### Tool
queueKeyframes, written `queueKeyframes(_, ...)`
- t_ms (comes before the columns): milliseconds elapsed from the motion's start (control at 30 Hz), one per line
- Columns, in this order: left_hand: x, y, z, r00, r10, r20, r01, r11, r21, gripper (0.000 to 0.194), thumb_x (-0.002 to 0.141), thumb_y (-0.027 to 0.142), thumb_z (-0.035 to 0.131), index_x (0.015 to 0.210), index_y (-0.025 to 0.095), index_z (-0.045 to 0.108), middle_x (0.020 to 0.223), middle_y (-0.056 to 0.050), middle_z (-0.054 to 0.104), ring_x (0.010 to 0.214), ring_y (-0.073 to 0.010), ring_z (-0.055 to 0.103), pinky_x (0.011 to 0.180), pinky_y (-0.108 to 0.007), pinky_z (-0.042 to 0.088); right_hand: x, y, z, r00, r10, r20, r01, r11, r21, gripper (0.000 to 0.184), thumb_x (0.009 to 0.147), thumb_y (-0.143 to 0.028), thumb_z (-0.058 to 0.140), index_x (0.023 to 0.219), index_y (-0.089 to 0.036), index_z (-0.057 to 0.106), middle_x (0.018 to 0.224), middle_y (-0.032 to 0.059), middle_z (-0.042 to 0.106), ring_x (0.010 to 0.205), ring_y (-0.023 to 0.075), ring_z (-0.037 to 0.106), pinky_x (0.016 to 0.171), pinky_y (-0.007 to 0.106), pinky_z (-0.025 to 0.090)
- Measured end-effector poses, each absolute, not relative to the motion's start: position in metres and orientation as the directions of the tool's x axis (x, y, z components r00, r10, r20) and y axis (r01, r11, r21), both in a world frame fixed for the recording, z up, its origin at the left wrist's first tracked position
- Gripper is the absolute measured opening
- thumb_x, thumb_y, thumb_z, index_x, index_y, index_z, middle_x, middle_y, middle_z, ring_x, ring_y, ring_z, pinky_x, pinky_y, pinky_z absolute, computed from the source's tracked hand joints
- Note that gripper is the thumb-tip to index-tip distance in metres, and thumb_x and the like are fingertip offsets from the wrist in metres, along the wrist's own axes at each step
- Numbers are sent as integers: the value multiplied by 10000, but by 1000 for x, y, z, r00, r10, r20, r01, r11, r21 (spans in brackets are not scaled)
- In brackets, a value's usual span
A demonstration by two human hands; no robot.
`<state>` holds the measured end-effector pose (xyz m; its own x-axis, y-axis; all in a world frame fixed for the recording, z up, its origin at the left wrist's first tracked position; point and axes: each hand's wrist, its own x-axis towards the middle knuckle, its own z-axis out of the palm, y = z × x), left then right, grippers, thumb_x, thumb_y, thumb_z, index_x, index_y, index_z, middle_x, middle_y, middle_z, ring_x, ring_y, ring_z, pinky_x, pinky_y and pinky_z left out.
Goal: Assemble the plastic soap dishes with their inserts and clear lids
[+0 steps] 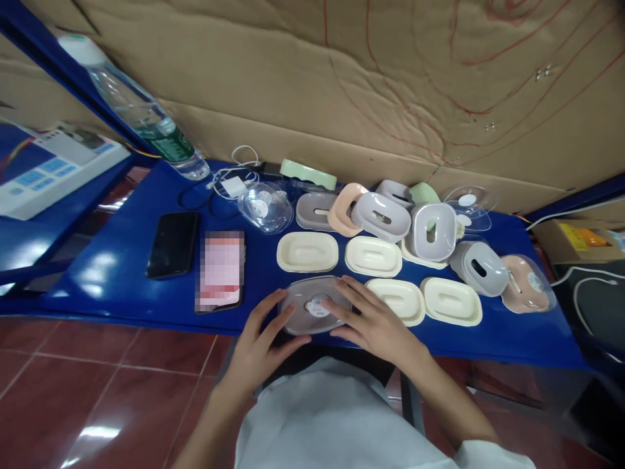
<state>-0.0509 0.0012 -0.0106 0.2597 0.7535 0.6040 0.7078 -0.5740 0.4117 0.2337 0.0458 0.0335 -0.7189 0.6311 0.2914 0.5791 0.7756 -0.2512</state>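
Note:
At the front edge of the blue table lies a grey oval plastic box (299,314) with a clear cover and a round white sticker (317,307). My left hand (266,332) grips its left end, fingers on top and thumb along the near side. From the right, my right hand (375,322) holds the other end in the same way. Several cream oval trays sit close by: one (306,253) behind the box, another (374,256) to its right, and one (453,301) beyond my right hand. A further tray (407,303) is partly hidden by that hand.
Grey oval shells (381,217), a peach piece (347,208) and a green piece (308,174) crowd the back. Clear covers (266,207) lie left of them. A dark phone (173,244), a lit phone (221,268) and a water bottle (141,114) occupy the left. Cardboard (273,78) forms the back wall.

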Motion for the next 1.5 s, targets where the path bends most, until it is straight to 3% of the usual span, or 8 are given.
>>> queueKeyframes(533, -44, 4, 1, 335, 782, 526, 747, -561, 358, 766, 991, 229, 774, 1665, 266, 412, 1588, -196, 557, 1479, -355, 595, 1158, -522, 603, 244, 41, 18, -718, 649, 252, 630, 759, -164, 713, 1067, -180, 653, 1718, -254, 372, 1772, 146, 372, 1669, 314, 308, 1270, 504, 496)
queueKeyframes(767, -61, 10, 4, 257, 806, 534, 795, -490, 358, 742, 982, 238, 782, 1645, 274, 453, 1589, -179, 568, 1447, -361, 617, 1149, -540, 600, 249, 63, 39, -668, 663, 338, 590, 748, -302, 719, 1098, -372, 624, 1731, -230, 315, 1721, 173, 459, 1616, 312, 432, 1299, 599, 425)
queueKeyframes(933, -72, 5, 4, 201, 842, 501, 818, -425, 387, 732, 984, 217, 759, 1643, 295, 448, 1640, -165, 522, 1510, -378, 551, 1215, -614, 525, 281, 55, 53, -455, 799, 392, 760, 578, -298, 295, 1121, -244, 555, 1388, -231, 681, 1313, 99, 791, 1205, 290, 743, 1047, 500, 560)
queueKeyframes(1067, -45, -19, 4, 122, 822, 556, 833, -390, 393, 770, 946, 163, 772, 1636, 295, 458, 1784, -163, 305, 1650, -410, 338, 1296, -689, 391, 303, 27, 55, -309, 892, 330, 846, 417, -332, 194, 1123, -284, 566, 1206, -220, 730, 1097, 74, 829, 907, 254, 767, 832, 433, 548)
queueKeyframes(1200, 10, -37, 3, 456, 714, 531, 661, -671, 335, 664, 973, 165, 715, 1597, 273, 515, 1777, -139, 343, 1639, -339, 380, 1306, -581, 424, 304, 16, 52, -380, 897, 225, 798, 441, -410, 212, 1122, -284, 566, 1238, -254, 741, 1136, 60, 835, 996, 256, 786, 898, 439, 577)
queueKeyframes(1300, 43, -26, 0, 619, 672, 406, 613, -737, 285, 586, 1044, 291, 661, 1606, 220, 512, 1706, -174, 469, 1592, -338, 458, 1279, -558, 447, 300, 39, 52, -407, 853, 327, 711, 520, -472, 220, 1110, -263, 574, 1243, -286, 747, 1157, 48, 831, 1078, 252, 777, 969, 447, 595)
queueKeyframes(1400, 58, -10, -2, 648, 671, 360, 631, -738, 238, 613, 1069, 466, 641, 1598, 179, 520, 1686, -189, 501, 1581, -360, 468, 1303, -598, 377, 300, 86, 54, -297, 815, 498, 805, 494, -329, 311, 1122, -281, 541, 1402, -252, 674, 1387, 101, 755, 1316, 291, 688, 1121, 502, 543)
queueKeyframes(1500, 55, -9, -2, 631, 687, 360, 650, -722, 237, 536, 1075, 439, 639, 1543, 184, 585, 1663, -171, 537, 1502, -335, 557, 1305, -572, 360, 297, 133, 55, -342, 801, 490, 863, 474, -172, 424, 1129, -349, 555, 1509, -167, 602, 1494, 165, 690, 1401, 341, 630, 1170, 535, 493)
